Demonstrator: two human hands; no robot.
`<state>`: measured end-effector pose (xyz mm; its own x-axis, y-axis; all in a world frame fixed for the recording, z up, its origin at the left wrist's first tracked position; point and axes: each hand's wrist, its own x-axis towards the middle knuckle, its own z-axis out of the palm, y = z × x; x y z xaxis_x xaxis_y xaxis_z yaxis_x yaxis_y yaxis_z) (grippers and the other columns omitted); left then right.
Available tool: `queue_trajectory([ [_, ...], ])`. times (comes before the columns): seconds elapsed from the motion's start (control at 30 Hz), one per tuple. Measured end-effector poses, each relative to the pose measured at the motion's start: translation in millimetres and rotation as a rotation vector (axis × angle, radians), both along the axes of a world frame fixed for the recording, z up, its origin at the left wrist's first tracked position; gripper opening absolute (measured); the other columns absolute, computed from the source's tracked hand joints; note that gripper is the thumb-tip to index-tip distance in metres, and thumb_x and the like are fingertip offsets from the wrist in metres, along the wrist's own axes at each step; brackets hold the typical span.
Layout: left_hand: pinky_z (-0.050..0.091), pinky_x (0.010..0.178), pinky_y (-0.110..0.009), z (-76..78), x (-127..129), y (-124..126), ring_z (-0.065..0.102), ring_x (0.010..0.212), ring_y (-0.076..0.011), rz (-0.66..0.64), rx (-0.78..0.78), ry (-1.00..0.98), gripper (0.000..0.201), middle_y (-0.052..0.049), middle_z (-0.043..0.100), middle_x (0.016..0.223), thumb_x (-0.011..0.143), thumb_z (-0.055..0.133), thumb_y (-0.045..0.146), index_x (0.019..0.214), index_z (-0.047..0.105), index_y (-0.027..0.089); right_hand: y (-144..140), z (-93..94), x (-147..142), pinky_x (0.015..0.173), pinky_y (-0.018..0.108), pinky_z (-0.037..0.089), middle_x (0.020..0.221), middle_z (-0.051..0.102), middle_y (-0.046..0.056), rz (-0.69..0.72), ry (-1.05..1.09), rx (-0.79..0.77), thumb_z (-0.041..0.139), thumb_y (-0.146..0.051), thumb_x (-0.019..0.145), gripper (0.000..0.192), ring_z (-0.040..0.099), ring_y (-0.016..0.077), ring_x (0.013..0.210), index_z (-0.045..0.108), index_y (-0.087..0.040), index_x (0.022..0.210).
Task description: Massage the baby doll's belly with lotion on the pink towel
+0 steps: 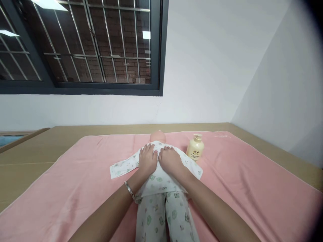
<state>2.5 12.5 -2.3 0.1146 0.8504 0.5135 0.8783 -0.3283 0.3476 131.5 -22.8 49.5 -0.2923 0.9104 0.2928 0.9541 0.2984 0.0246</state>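
Observation:
A baby doll (157, 135) lies on its back, dressed in a white patterned long-sleeved shirt (158, 181) and matching trousers (152, 215). Only the rounded top of its bald head shows beyond the collar. My left hand (147, 158) rests on the left of the chest, its fingers stretched out over the cloth. On the right of the chest lies my right hand (171, 162), fingers side by side and slightly bent, touching the shirt. The two thumbs are close together near the middle. One sleeve (123, 168) extends to the left; the other slants down to the right, partly behind my forearm.
A pale yellow pump bottle (195, 147) stands just right of the doll's shoulder. Under everything spreads a pink sheet (83, 178) with some creases, over a wooden surface (37, 144). A white wall (202, 67) and a barred window (101, 43) rise behind it.

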Motion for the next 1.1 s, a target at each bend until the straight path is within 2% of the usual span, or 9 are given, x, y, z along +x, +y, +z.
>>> queue_trajectory([
  [0.17,0.033,0.113,-0.052,3.5,-1,-1,0.047,0.132,-0.0298,-0.041,0.033,0.045,0.041,-0.013,0.056,0.138,0.096,0.036,0.024,0.129,0.058,0.015,-8,8.9,-2,0.084,0.035,0.045,0.092,0.07,0.017,-0.013,-0.014,-0.067,0.041,-0.012,0.091,0.03,0.065,0.0273,0.093,0.071,-0.01,0.092],
  [0.3,0.044,0.104,-0.042,9.8,0,-6,0.059,0.115,-0.0264,-0.077,0.159,0.078,0.035,-0.013,0.068,0.119,0.094,0.038,0.02,0.112,0.066,0.011,0,9.4,4,0.078,0.032,0.045,0.098,0.071,0.015,-0.074,0.144,-0.124,0.035,-0.023,0.097,0.036,0.066,0.025,0.091,0.07,-0.013,0.096],
  [0.4,0.049,0.096,-0.04,13.6,1,-12,0.064,0.104,-0.0263,-0.05,0.203,0.116,0.03,-0.012,0.071,0.105,0.093,0.039,0.018,0.099,0.069,0.013,11,0.9,8,0.09,0.034,0.044,0.119,0.066,0.018,-0.075,0.231,-0.092,0.033,-0.028,0.098,0.041,0.061,0.0268,0.109,0.063,-0.008,0.117],
  [0.47,0.049,0.094,-0.04,14.2,2,-15,0.065,0.101,-0.0261,-0.044,0.216,0.141,0.03,-0.011,0.072,0.1,0.093,0.039,0.017,0.094,0.069,0.014,17,-6.4,10,0.102,0.035,0.037,0.132,0.058,0.02,-0.04,0.254,-0.073,0.034,-0.027,0.098,0.046,0.051,0.0273,0.125,0.053,-0.004,0.132],
  [0.53,0.049,0.094,-0.04,13.4,3,-17,0.065,0.102,-0.0258,-0.035,0.219,0.141,0.029,-0.011,0.072,0.1,0.094,0.039,0.017,0.092,0.069,0.015,21,-11.8,12,0.109,0.036,0.03,0.14,0.052,0.02,-0.008,0.253,-0.061,0.034,-0.025,0.097,0.05,0.043,0.0268,0.134,0.045,-0.003,0.14],
  [0.6,0.049,0.095,-0.039,11.6,4,-18,0.064,0.105,-0.0256,-0.011,0.204,0.111,0.029,-0.01,0.072,0.102,0.094,0.04,0.019,0.093,0.069,0.016,22,-13.8,12,0.11,0.037,0.028,0.14,0.051,0.02,0.007,0.229,-0.043,0.035,-0.023,0.097,0.05,0.042,0.0267,0.134,0.044,-0.003,0.141],
  [0.83,0.042,0.108,-0.043,8.2,3,-12,0.053,0.127,-0.0279,0.052,0.045,0.007,0.039,-0.012,0.063,0.129,0.094,0.04,0.026,0.123,0.062,0.013,7,-7.2,0,0.096,0.034,0.042,0.112,0.067,0.017,-0.017,0.094,0.031,0.039,-0.02,0.096,0.032,0.06,0.027,0.11,0.066,-0.01,0.111],
  [0.97,0.035,0.113,-0.046,9.1,1,-8,0.047,0.132,-0.0313,0.053,-0.025,0.025,0.045,-0.016,0.056,0.137,0.094,0.037,0.028,0.131,0.056,0.009,-6,-1.5,-7,0.078,0.029,0.048,0.096,0.07,0.015,-0.091,0.115,0.0,0.039,-0.021,0.096,0.03,0.065,0.0236,0.093,0.068,-0.012,0.099],
  [1.1,0.034,0.114,-0.048,8.6,1,-6,0.045,0.133,-0.0324,0.046,-0.026,0.013,0.045,-0.017,0.055,0.138,0.094,0.038,0.028,0.131,0.055,0.008,-9,3.5,-5,0.077,0.029,0.048,0.097,0.07,0.013,-0.102,0.199,-0.057,0.038,-0.024,0.095,0.032,0.066,0.0229,0.09,0.069,-0.014,0.096],
])
